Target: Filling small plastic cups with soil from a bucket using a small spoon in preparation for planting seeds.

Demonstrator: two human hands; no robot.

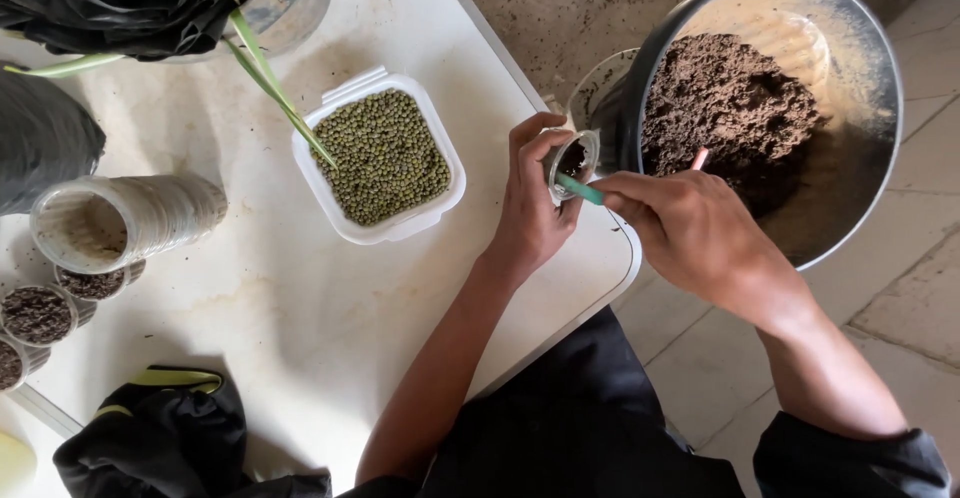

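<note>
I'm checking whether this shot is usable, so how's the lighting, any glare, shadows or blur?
Head view: soft, even daylight, sharp across the white table; pale glare on the upper inside wall of the metal bowl above the soil; mild shadows beside the tray of green beans; the left hand holding the small clear cup and the right hand with the green tool show no motion blur.

A white rectangular plastic tub of green mung beans point(385, 156) sits at upper centre. A stack of clear plastic cups point(125, 220) lies on its side at left. 3 soil-filled clear cups point(40, 313) occupy the lower left.
</note>
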